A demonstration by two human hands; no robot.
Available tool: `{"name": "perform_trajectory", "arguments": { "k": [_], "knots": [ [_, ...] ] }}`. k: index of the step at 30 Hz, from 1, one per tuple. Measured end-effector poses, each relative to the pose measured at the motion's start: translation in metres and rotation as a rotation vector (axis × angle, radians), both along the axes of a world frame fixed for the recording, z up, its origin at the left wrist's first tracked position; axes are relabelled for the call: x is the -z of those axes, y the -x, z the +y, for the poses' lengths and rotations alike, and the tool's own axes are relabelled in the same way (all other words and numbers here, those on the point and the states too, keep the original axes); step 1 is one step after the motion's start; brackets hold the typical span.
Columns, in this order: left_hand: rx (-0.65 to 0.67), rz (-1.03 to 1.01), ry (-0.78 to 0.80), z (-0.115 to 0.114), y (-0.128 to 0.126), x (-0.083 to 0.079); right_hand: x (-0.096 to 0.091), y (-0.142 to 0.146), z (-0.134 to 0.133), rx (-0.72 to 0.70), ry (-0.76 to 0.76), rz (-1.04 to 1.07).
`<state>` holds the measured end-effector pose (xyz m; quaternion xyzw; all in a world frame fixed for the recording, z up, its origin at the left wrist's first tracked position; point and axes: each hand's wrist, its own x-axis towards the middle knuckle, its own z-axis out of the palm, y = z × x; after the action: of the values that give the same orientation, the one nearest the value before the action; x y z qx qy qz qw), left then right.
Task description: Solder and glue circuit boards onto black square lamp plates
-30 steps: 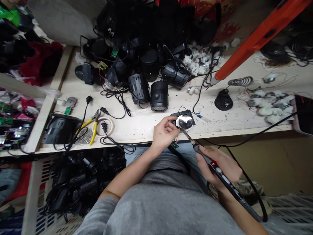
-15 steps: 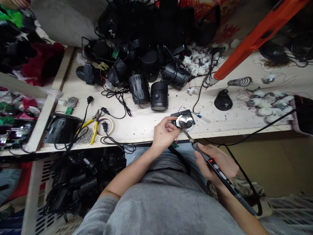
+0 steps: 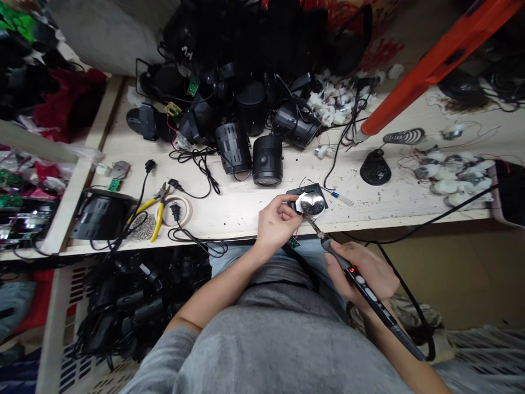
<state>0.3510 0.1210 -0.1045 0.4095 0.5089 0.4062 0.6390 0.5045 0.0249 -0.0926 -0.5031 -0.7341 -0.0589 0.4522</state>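
My right hand (image 3: 363,271) is wrapped round a soldering iron (image 3: 371,298) with a small red light on its handle. The iron's tip points up and left, close to the fingertips of my left hand (image 3: 279,221). Those fingers are pinched at the lower left edge of a round silver disc with a dark face (image 3: 312,203), which sits on a black square part (image 3: 323,191). What the left fingers pinch is too small to make out. Just below them hangs a green circuit board (image 3: 293,241), partly hidden, at the bench edge.
Black lamp housings (image 3: 267,161) crowd the back of the bench (image 3: 348,219). Yellow-handled pliers (image 3: 158,213), a tape roll (image 3: 186,210) and a wire-wool ball (image 3: 144,227) lie at left. A solder sucker-like blue and clear tool (image 3: 342,198), a coiled iron stand (image 3: 404,135) and an orange bar (image 3: 430,74) are right.
Almost nothing differs. Both hands and the iron hold nearly the same place, with only a very slight shift of the view.
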Motion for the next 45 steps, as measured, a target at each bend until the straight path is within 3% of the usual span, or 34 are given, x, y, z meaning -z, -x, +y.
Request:
{"name": "perform_trajectory", "arguments": {
  "k": [24, 27, 31, 33, 40, 45],
  "knots": [
    [-0.006, 0.009, 0.005, 0.001, 0.001, -0.001, -0.011, -0.009, -0.016, 0.002, 0.03, 0.004],
    [-0.017, 0.016, -0.004, 0.001, 0.001, -0.001, -0.014, -0.025, -0.013, 0.132, 0.002, 0.021],
    [-0.016, 0.035, -0.023, 0.002, 0.002, -0.003, -0.022, -0.063, 0.014, 0.488, -0.269, -0.1],
    [-0.013, 0.043, -0.033, 0.002, 0.003, -0.003, -0.03, -0.083, 0.036, 0.549, -0.334, -0.117],
    [0.007, 0.049, -0.074, -0.001, 0.004, 0.0, -0.053, -0.13, 0.114, 0.563, -0.028, -0.065],
    [0.052, 0.173, -0.174, 0.004, 0.013, -0.002, -0.042, -0.138, 0.145, 0.651, 0.216, -0.007]
  ]
}}
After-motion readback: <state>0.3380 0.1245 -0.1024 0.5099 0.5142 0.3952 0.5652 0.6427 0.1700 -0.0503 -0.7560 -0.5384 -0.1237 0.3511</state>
